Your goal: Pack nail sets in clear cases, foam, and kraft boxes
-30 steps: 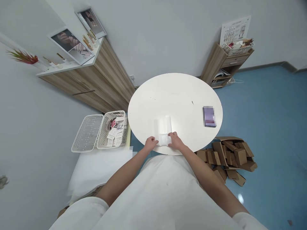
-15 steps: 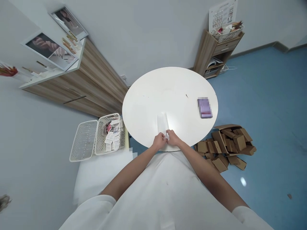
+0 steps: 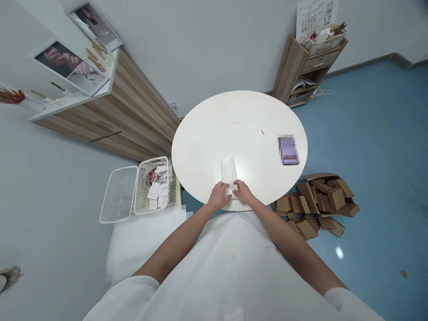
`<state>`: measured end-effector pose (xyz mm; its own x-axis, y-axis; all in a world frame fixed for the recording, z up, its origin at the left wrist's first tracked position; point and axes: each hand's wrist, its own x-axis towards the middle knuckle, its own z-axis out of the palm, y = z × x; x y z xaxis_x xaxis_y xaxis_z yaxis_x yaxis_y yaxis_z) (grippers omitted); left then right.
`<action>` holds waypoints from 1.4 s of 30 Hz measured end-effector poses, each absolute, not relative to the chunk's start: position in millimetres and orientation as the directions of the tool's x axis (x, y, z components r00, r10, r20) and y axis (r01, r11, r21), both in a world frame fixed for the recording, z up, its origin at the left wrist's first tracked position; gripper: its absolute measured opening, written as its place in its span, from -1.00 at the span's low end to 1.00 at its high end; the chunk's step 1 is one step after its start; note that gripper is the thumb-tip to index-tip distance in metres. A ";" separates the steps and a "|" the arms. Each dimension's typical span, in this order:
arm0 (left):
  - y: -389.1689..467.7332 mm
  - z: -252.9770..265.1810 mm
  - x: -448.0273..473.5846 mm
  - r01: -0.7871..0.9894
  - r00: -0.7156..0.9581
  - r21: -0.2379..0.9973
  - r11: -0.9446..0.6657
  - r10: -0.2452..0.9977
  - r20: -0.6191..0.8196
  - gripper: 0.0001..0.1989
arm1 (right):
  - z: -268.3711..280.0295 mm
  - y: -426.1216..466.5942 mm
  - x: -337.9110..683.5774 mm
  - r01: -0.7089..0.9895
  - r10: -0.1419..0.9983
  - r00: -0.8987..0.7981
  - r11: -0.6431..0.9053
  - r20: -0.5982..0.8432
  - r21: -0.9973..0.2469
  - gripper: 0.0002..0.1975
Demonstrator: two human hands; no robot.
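Note:
A narrow, folded white translucent sheet (image 3: 228, 168) lies on the white oval table (image 3: 207, 111), its near end close to the front edge. My left hand (image 3: 219, 195) grips that near end from the left, fingers curled and thumb on the sheet. From the right, my right hand (image 3: 243, 191) holds the other side with bent fingers and thumb. A small gap separates the two hands. Whether anything is wrapped inside the sheet, I cannot tell.
A pixelated purple item (image 3: 289, 150) lies at the table's right. Left stands an open white basket (image 3: 142, 196) of packets and cards, beside a stack of white sheets (image 3: 140, 240). Cardboard boxes (image 3: 329, 198) are heaped on the floor at right. Wooden cabinets (image 3: 133, 98) line the wall.
My hands have moved slightly apart, from pinching together at the sheet's near end to holding its two sides. The near end looks flatter now. The view has shifted a little.

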<state>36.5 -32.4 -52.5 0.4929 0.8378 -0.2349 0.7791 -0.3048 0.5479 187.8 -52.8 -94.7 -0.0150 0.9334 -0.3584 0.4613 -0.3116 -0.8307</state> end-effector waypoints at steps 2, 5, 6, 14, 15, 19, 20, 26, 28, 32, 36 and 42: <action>-30.8 -52.8 38.3 0.774 0.557 0.478 -0.415 0.805 -0.203 -0.61 | -96.0 -54.8 190.1 0.462 0.936 -0.030 -0.297 -0.350 -0.836 -0.67; -29.8 -54.2 42.7 0.791 0.562 0.428 -0.438 0.797 -0.222 -0.62 | -92.1 -60.2 194.7 0.466 0.944 -0.052 -0.265 -0.325 -0.844 -0.60; -29.9 -54.7 43.6 0.796 0.556 0.423 -0.433 0.799 -0.229 -0.61 | -89.5 -62.8 196.7 0.475 0.951 -0.067 -0.236 -0.302 -0.848 -0.56; -33.3 -61.0 37.3 0.783 0.547 0.469 -0.409 0.811 -0.206 -0.58 | -71.7 -72.7 206.5 0.763 0.928 -0.339 0.177 -0.151 -0.622 -0.25; -32.9 -61.4 36.5 0.774 0.555 0.486 -0.406 0.805 -0.212 -0.57 | -70.6 -70.3 205.9 0.785 0.920 -0.349 0.184 -0.177 -0.591 -0.23; -29.2 -58.1 35.7 0.759 0.550 0.538 -0.366 0.803 -0.229 -0.51 | -62.1 -58.3 203.5 0.846 0.902 -0.344 0.178 -0.261 -0.502 -0.28; -28.7 -56.2 35.7 0.755 0.545 0.554 -0.351 0.806 -0.231 -0.48 | -58.8 -56.2 203.4 0.851 0.898 -0.346 0.177 -0.272 -0.495 -0.32; -44.0 -48.5 26.6 0.686 0.613 0.651 -0.325 0.740 -0.276 -0.29 | -39.3 -68.4 209.3 0.816 0.827 -0.412 0.147 -0.383 -0.559 -0.49; -54.0 -49.9 21.8 0.648 0.652 0.682 -0.340 0.711 -0.265 -0.26 | -34.4 -77.3 212.9 0.793 0.809 -0.413 0.094 -0.418 -0.602 -0.58; -63.3 -58.0 17.1 0.619 0.585 0.737 -0.271 0.785 -0.202 -0.35 | -26.8 -80.2 216.6 0.714 0.814 -0.391 -0.025 -0.429 -0.699 -0.75; -53.4 -70.4 19.8 0.554 0.422 0.831 -0.057 0.879 -0.221 -0.67 | -27.3 -61.6 215.6 0.694 0.825 -0.222 -0.241 -0.520 -0.679 -0.73; -44.2 -82.8 27.7 0.444 0.208 0.873 0.201 0.925 -0.319 -0.67 | -47.3 -35.2 209.8 0.721 0.815 -0.106 -0.331 -0.569 -0.608 -0.45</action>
<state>27.7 -44.2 -82.8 0.2083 0.9247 -0.3185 0.4443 0.2007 0.8731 209.8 -35.2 -47.3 -0.1062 0.8153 -0.5691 0.7214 -0.3307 -0.6084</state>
